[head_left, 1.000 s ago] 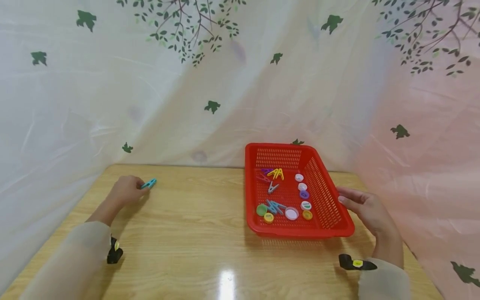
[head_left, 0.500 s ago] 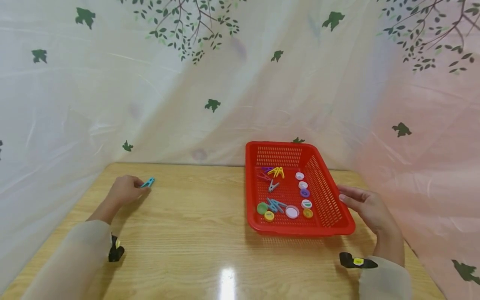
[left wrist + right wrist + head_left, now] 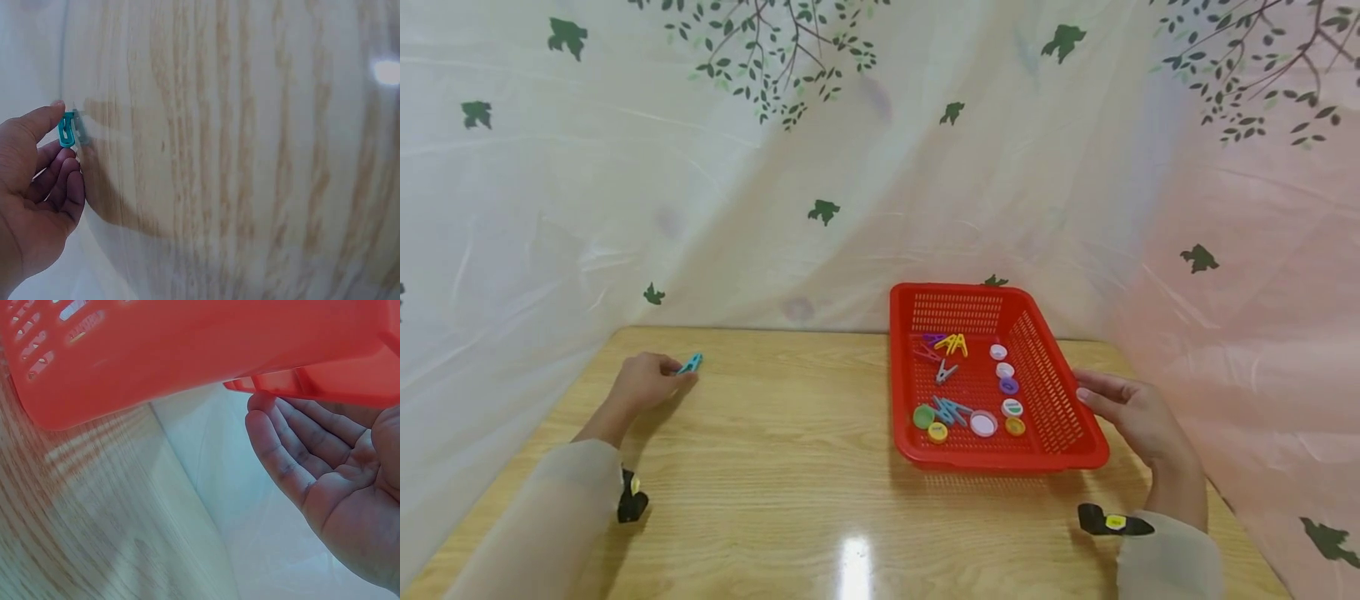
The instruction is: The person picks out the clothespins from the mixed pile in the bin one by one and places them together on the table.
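Note:
In the head view, my left hand (image 3: 646, 383) is at the far left of the table, pinching a teal clothespin (image 3: 691, 363) between thumb and fingers. The left wrist view has this clothespin (image 3: 67, 130) close to the tabletop, by the thumb tip. My right hand (image 3: 1138, 421) holds the right rim of a red plastic basket (image 3: 1000, 460), with its fingers (image 3: 275, 447) under the rim. Inside lie clothespins: yellow (image 3: 952, 343), grey (image 3: 945, 372), purple, pink and light blue (image 3: 951, 410). Several bottle caps sit there too, including a green cap (image 3: 923, 417) and a white cap (image 3: 983, 423).
The wooden table (image 3: 760, 467) extends between the hands, with a bright light reflection near its front. A pale curtain (image 3: 760, 233) printed with leaves hangs along the back and both sides. Black camera mounts (image 3: 632, 497) are worn on both wrists.
My left hand has shifted slightly left with the teal clothespin, whose tilt has changed a little. The right hand and the basket stay in place.

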### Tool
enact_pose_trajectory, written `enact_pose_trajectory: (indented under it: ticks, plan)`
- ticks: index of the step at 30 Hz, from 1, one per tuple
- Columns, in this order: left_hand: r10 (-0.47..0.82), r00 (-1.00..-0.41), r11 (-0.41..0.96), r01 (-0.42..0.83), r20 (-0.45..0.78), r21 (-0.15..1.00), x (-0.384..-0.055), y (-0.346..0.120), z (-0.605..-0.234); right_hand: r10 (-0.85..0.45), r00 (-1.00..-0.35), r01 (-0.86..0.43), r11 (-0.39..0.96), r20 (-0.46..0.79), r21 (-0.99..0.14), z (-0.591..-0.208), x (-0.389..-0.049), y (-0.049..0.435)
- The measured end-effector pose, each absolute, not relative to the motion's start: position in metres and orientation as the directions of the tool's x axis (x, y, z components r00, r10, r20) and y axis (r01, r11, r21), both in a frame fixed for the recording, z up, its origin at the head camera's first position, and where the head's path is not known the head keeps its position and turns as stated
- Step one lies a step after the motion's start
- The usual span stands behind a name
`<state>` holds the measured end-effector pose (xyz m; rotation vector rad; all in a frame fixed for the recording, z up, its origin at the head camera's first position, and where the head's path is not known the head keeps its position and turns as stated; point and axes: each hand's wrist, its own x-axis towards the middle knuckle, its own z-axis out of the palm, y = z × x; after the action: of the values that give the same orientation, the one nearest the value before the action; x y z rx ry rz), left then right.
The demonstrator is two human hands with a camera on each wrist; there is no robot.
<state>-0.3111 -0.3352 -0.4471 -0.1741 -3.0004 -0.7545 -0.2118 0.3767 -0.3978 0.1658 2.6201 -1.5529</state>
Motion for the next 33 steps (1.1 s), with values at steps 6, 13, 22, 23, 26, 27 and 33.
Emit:
enact_pose_trajectory:
  ticks: [6,13,22,23,26,27,33]
  plan:
    - [0.097,-0.994,0.869,0.111,0.053,0.482,-0.312,-0.336,-0.448,0.05,-0.988,0.151,0.463,-0.145,-0.873,-0.399,-0.213,0.377]
    - [0.099,-0.994,0.87,0.113,0.054,0.48,-0.311,-0.335,-0.446,0.043,-0.991,0.133,0.474,-0.128,-0.87,-0.398,-0.213,0.378]
    - [0.103,-0.993,0.885,0.114,0.048,0.452,-0.314,-0.336,-0.446,0.048,-0.992,0.123,0.477,-0.115,-0.87,-0.397,-0.211,0.377]
    - [0.108,-0.993,0.887,0.118,0.047,0.447,-0.314,-0.337,-0.446,0.05,-0.992,0.127,0.477,-0.117,-0.87,-0.397,-0.211,0.377]
    - [0.124,-0.991,0.894,0.131,0.044,0.429,-0.315,-0.339,-0.443,0.051,-0.991,0.13,0.467,-0.121,-0.875,-0.397,-0.212,0.376]
    - [0.131,-0.99,0.895,0.137,0.043,0.424,-0.316,-0.34,-0.443,0.049,-0.992,0.129,0.464,-0.12,-0.877,-0.397,-0.212,0.376]
    - [0.15,-0.987,0.888,0.164,0.065,0.43,-0.322,-0.336,-0.432,0.056,-0.99,0.138,0.456,-0.126,-0.879,-0.397,-0.212,0.376]
